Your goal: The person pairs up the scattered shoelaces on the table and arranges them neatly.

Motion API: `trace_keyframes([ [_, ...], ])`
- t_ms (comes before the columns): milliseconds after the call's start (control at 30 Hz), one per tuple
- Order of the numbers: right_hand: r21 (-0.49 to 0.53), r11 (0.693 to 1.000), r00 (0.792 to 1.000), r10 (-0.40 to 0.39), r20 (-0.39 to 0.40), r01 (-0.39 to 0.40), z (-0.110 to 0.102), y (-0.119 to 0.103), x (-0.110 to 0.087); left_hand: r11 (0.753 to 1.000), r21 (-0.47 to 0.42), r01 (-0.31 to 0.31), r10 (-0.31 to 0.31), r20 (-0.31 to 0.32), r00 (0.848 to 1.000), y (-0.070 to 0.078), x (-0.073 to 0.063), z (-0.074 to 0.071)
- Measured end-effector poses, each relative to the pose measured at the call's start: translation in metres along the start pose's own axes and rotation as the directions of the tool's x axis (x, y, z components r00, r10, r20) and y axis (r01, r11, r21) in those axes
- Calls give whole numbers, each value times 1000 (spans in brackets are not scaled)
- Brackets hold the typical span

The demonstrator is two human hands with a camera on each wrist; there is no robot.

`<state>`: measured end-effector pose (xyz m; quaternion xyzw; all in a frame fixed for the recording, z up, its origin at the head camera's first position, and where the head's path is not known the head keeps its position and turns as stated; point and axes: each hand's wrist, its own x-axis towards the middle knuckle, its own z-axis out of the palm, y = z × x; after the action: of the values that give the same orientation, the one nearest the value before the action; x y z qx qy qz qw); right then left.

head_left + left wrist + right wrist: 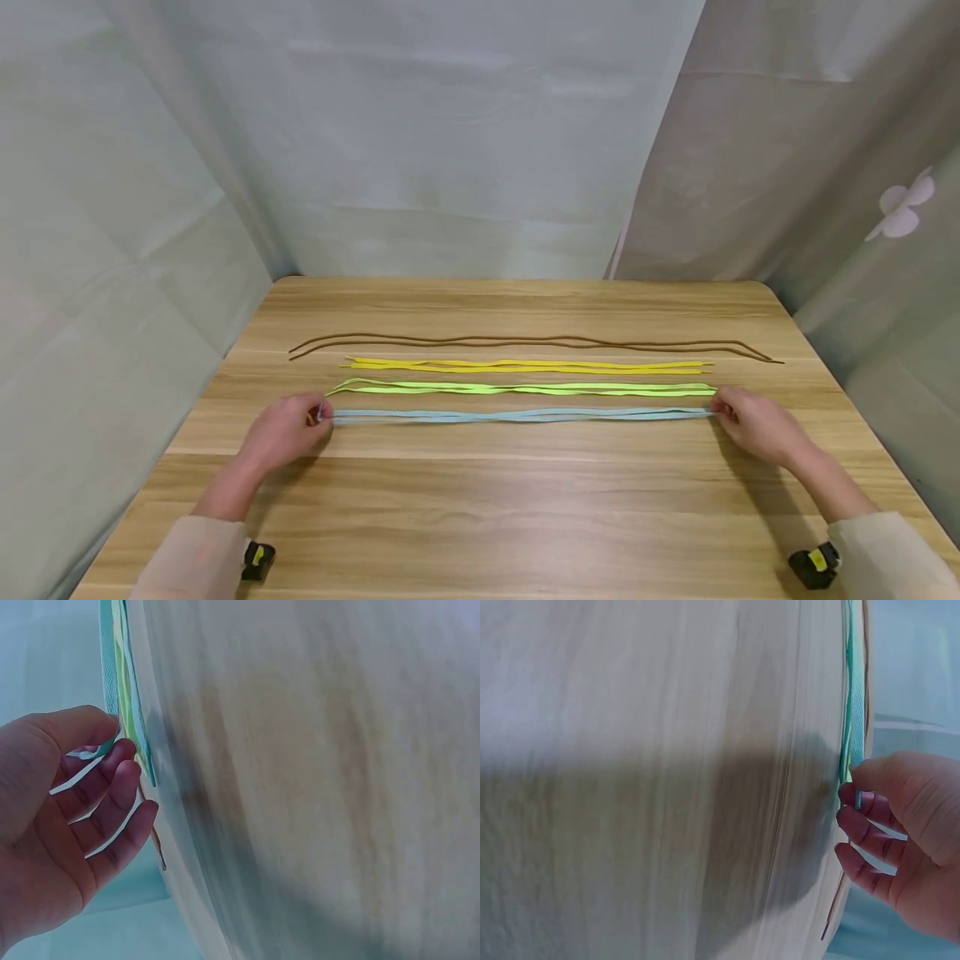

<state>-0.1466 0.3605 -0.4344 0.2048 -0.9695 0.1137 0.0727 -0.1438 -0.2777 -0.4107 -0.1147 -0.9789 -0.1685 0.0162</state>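
Two light blue shoelaces (487, 417) run nearly straight across the wooden table, side by side. At their left end my left hand (281, 433) pinches a lace between thumb and forefinger. The left wrist view shows that lace (110, 667) passing under the thumb, while the other fingers are spread loosely. My right hand (761, 423) pinches the opposite end; a short blue tip pokes out below the thumb in the right wrist view. Just behind lie bright green shoelaces (487, 389), their right ends close by my right fingertips.
Farther back, yellow shoelaces (487, 363) lie parallel to the green ones. Longer, thin brown laces (442, 340) stretch behind them, ends bending toward me. Pale curtains (450, 167) surround the wooden table (510, 517) at the back and sides.
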Motion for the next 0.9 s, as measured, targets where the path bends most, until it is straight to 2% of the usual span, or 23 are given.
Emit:
trace_keyframes([
  [133, 1, 1000, 1000, 19, 6, -19, 1, 4, -2, 1000, 6, 5, -5, 9, 1000, -1, 2, 2],
  [367, -33, 999, 999, -13, -43, 11, 5, 10, -5, 999, 27, 26, -27, 52, 998, -3, 5, 4],
  [500, -24, 1000, 999, -6, -54, 4, 6, 10, -5, 998, 46, 43, -46, 64, 997, -7, 8, 6],
  [667, -11, 1000, 999, 25, -44, -26, 6, 9, -4, 997, 72, 38, -43, 69, 997, -8, 11, 6],
  [900, -16, 1000, 1000, 26, -17, -26, 5, 8, -3, 994, 93, 53, -59, 68, 996, -4, 12, 4],
])
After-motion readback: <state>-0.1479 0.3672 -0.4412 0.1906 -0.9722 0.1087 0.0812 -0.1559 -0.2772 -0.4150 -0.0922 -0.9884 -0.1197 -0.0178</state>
